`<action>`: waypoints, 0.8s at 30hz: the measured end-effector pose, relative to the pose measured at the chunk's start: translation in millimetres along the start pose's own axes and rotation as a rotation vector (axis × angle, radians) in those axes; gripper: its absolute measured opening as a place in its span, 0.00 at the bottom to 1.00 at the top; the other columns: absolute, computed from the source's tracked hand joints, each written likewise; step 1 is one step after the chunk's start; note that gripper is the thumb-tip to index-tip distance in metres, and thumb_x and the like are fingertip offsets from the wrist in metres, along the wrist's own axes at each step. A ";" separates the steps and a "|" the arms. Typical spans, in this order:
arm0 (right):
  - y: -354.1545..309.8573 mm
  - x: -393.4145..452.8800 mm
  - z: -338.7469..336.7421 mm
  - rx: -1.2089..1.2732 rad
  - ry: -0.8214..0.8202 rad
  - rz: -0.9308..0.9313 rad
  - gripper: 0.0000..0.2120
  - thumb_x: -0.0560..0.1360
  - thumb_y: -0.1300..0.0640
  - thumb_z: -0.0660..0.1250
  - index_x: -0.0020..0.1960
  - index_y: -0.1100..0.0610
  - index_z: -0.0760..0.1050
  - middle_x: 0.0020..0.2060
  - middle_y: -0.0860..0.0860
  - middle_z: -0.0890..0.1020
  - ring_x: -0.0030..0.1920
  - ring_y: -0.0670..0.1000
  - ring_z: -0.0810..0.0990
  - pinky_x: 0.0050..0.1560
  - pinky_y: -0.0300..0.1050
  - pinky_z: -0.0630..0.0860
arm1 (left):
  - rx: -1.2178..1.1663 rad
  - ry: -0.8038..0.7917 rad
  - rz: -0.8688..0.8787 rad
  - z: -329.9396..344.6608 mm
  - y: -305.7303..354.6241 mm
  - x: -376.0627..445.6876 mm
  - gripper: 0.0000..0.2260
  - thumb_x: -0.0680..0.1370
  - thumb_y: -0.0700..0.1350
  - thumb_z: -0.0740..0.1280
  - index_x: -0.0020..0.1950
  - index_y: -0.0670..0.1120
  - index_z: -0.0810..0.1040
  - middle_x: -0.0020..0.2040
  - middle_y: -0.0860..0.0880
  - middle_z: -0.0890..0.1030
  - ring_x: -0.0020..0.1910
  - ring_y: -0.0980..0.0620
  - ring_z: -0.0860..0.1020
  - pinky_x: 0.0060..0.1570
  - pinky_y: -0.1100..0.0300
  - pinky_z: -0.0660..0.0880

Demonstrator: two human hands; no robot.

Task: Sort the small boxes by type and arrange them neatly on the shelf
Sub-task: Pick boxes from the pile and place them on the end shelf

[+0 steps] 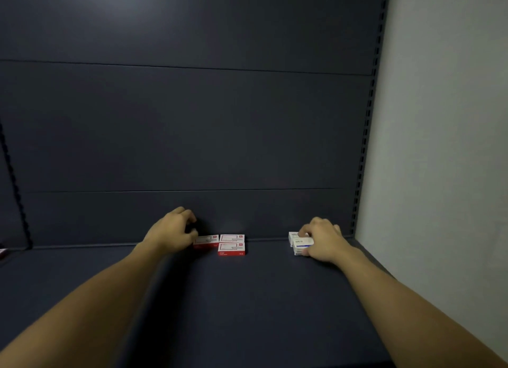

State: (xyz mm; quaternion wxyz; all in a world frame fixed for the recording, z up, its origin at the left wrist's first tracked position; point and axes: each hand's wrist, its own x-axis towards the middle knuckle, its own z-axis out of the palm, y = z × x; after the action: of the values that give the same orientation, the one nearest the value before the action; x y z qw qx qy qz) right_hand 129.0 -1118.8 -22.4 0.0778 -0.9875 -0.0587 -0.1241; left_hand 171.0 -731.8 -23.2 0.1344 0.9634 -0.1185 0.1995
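Both bare forearms reach forward and well apart — the left hand (pixel 171 234) with knuckles up and fingers curled downward, the right hand (pixel 324 240) likewise palm-down, its fingers bent at the tips — wrists roughly level.

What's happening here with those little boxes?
A person is sorting small boxes at the back of a dark shelf. The left hand touches one of three red-and-white boxes grouped near the middle. The right hand grips a blue-and-white box in a separate cluster on the right.
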 end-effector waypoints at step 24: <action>-140.7 18.7 1.8 0.059 0.034 -0.423 0.19 0.75 0.47 0.66 0.64 0.52 0.74 0.59 0.49 0.78 0.60 0.52 0.76 0.65 0.50 0.67 | 0.247 0.011 -0.295 -74.6 -15.7 -106.8 0.09 0.75 0.50 0.64 0.53 0.50 0.78 0.54 0.51 0.78 0.49 0.48 0.77 0.46 0.52 0.77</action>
State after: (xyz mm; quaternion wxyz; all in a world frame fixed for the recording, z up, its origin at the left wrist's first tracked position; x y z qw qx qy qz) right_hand 128.4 -978.6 0.2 0.0799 -0.9482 -0.2670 -0.1524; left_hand 53.9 -675.6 -5.0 0.0437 0.9784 0.0501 0.1958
